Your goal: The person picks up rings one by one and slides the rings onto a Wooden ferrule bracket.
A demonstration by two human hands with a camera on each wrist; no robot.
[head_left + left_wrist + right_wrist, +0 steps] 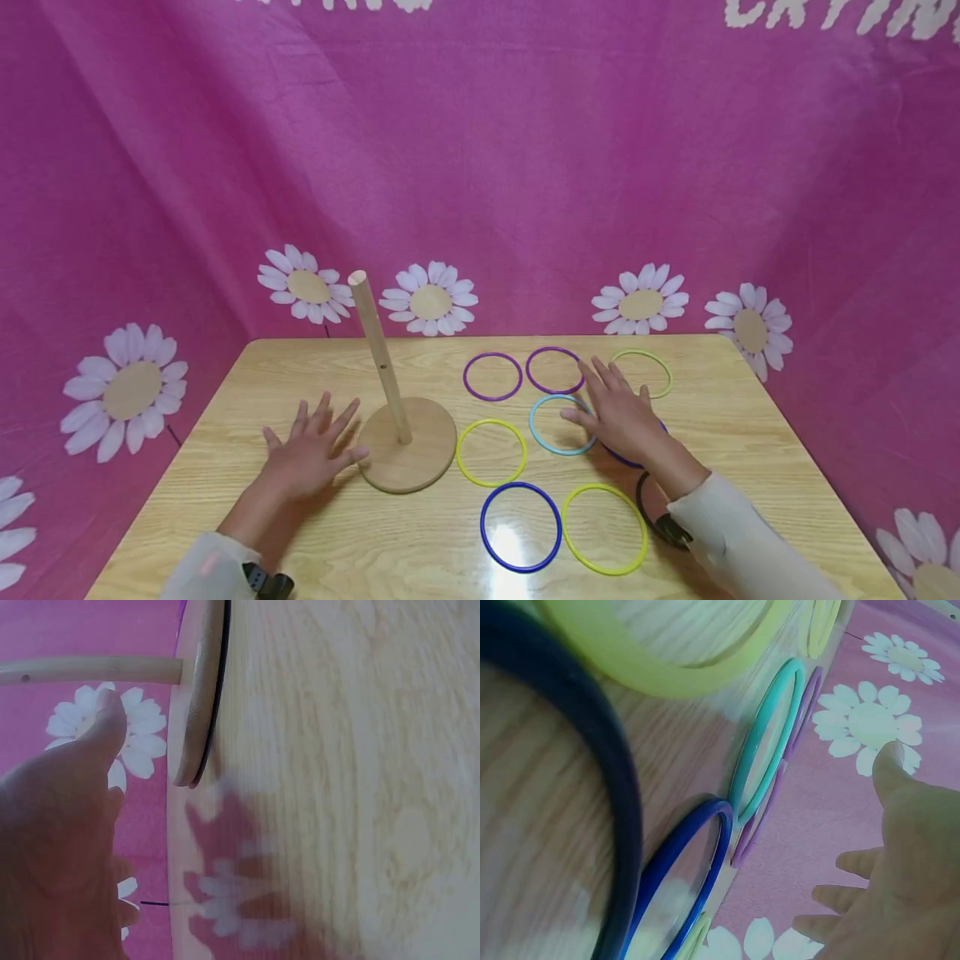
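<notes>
A wooden stand with a round base (427,458) and an upright post (378,354) is on the left half of the table. Beside the base my left hand (303,462) hovers with its fingers spread, holding nothing; the left wrist view shows its shadow on the wood. My right hand (618,417), also spread and holding nothing, is over the rings on the right. It overlaps a light blue ring (535,433) and partly hides a blue ring (618,457). A black ring (622,802) lies under the right wrist.
Two purple rings (492,399) and a yellow-green ring (667,371) lie toward the back. Nearer are a yellow ring (491,486), a blue ring (521,570) and another yellow ring (603,572). A pink flowered cloth (517,208) hangs round the table (225,425).
</notes>
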